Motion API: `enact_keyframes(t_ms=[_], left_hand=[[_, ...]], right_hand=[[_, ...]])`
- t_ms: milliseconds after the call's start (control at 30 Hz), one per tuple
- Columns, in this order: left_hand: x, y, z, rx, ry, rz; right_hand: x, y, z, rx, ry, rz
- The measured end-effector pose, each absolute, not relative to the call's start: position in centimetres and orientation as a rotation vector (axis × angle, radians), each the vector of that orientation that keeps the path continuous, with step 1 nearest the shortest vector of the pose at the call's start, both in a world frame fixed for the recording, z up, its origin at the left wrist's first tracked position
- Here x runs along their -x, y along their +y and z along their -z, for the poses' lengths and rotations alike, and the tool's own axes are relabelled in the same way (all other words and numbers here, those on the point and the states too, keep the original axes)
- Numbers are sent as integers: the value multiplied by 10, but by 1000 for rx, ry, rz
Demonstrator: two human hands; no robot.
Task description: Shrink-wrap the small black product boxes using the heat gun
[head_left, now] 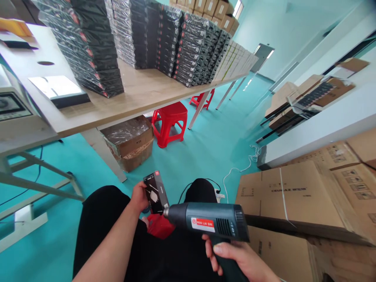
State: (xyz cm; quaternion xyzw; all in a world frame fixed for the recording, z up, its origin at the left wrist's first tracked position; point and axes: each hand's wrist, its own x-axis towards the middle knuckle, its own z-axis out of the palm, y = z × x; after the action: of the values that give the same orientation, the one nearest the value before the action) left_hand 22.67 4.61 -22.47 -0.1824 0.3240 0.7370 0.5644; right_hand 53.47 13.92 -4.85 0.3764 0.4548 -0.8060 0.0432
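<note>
A dark green heat gun [210,221] with a red and white label lies level in front of me, and my right hand [227,252] is wrapped around its handle. Its metal nozzle points left, close to a small black box [157,194] printed with a picture of a white charger and cable. My left hand [139,199] grips that box by its left edge, tilted above my lap. Part of the left fingers is hidden behind the box. Below the box, something red [160,226] shows between my legs, partly covered by the heat gun.
Stacks of shrink-wrapped black boxes [194,47] stand on a long wooden table [138,90]. Under it are an open carton [129,143] and a red stool [170,121]. Large cartons [279,192] are piled at my right. A white cable [232,172] runs across the floor.
</note>
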Motion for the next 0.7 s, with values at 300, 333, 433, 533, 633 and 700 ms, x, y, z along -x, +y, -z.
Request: enact_keyframes(t_ms=[300, 333, 433, 533, 633, 700], left_hand=[[-236, 43, 222, 352, 813, -1541], [-237, 42, 223, 338, 832, -1533], [-238, 43, 225, 217, 945, -1530], [-240, 44, 225, 118, 1050, -1557], [-241, 45, 219, -14, 1163, -1629], [-241, 46, 213, -209, 1318, -1648]], right_hand=[[-510, 151, 55, -1219, 1403, 2706], [-510, 152, 54, -1222, 1402, 2705], [-508, 153, 52, -1228, 1419, 2710], [-507, 154, 49, -1229, 1452, 2713], [-509, 159, 48, -1256, 1472, 2683], [-513, 165, 48, -1263, 1495, 2638]])
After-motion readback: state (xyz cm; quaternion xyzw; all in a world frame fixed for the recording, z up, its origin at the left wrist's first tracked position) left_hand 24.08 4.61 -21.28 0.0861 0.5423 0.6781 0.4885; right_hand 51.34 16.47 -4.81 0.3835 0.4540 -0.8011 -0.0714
